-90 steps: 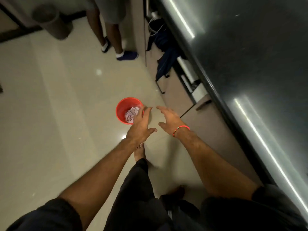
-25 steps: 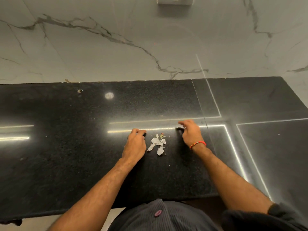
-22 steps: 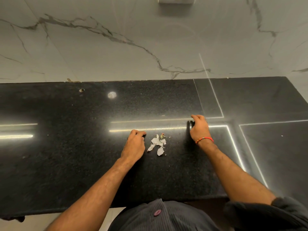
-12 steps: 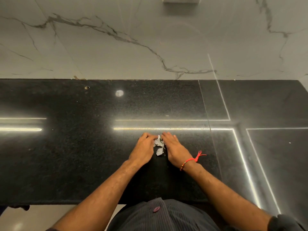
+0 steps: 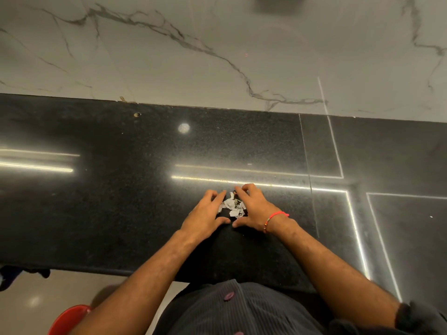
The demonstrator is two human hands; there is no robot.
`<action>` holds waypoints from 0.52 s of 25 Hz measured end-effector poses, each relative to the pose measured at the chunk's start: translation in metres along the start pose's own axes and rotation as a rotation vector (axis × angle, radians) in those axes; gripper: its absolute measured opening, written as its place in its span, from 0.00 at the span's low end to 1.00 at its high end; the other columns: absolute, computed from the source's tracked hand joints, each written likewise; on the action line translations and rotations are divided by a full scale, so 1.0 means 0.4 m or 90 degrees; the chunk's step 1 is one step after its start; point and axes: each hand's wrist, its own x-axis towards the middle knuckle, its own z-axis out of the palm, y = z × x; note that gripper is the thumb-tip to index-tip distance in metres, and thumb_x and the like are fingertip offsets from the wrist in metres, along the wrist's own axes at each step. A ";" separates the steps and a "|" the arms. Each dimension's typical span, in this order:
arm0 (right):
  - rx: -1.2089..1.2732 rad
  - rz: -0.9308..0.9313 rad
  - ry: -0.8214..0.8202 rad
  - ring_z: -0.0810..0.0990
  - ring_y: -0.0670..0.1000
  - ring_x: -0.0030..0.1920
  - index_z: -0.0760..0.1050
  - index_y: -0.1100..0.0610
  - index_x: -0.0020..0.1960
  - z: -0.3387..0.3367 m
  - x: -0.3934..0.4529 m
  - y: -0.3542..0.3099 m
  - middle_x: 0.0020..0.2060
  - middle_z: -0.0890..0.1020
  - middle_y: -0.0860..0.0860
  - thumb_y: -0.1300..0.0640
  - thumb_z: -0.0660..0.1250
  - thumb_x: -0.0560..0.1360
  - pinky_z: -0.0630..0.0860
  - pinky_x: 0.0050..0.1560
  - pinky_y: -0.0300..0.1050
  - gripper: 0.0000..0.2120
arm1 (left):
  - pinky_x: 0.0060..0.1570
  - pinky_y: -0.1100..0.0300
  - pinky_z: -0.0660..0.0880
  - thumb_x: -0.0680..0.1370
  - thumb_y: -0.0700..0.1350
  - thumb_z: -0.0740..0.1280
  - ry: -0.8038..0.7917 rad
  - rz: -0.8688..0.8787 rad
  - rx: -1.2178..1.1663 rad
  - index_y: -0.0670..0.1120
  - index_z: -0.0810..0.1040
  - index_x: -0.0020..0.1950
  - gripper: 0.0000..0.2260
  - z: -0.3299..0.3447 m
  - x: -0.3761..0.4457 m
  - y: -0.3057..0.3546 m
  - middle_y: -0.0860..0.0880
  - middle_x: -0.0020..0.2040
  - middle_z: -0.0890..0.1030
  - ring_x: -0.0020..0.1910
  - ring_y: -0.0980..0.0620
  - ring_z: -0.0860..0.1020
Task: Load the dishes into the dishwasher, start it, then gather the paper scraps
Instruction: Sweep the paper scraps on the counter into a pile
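Fingers (image 5: 219,195) of both my left hand (image 5: 205,217) and right hand (image 5: 254,209) are lying loosely curved, cupping but not yet grasping the paper scraps (image 5: 232,206) heaped between them on the table (image 5: 121,201), so I am judging the gathering step is under way and calling next for a two-handed scoop toward the red bin (image 5: 69,319) below the table's near edge.

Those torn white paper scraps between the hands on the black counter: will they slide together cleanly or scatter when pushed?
The small torn white paper scraps look thin and crumpled, so probably very light and floppy. On the glossy black stone countertop they should slide easily. With the left hand and right hand cupped either side, stray bits may still slip under fingers.
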 end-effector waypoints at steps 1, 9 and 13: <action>-0.003 -0.016 0.005 0.63 0.55 0.71 0.58 0.54 0.77 0.010 0.007 -0.010 0.71 0.60 0.53 0.47 0.78 0.68 0.69 0.70 0.51 0.45 | 0.66 0.51 0.74 0.77 0.50 0.73 0.002 0.001 0.003 0.51 0.62 0.80 0.35 -0.002 0.009 0.009 0.52 0.69 0.65 0.66 0.51 0.72; 0.014 -0.081 0.126 0.78 0.57 0.55 0.82 0.60 0.57 0.035 0.013 -0.022 0.53 0.80 0.58 0.64 0.68 0.76 0.70 0.56 0.43 0.11 | 0.58 0.50 0.77 0.81 0.43 0.66 0.115 -0.011 0.018 0.45 0.83 0.59 0.09 0.020 0.016 0.039 0.48 0.57 0.79 0.56 0.48 0.79; 0.156 -0.004 0.150 0.82 0.54 0.50 0.85 0.59 0.50 0.015 0.020 -0.021 0.46 0.85 0.56 0.64 0.73 0.72 0.71 0.51 0.35 0.07 | 0.54 0.56 0.77 0.79 0.42 0.69 0.129 -0.031 -0.016 0.45 0.85 0.54 0.07 0.000 0.023 0.045 0.47 0.50 0.83 0.51 0.48 0.80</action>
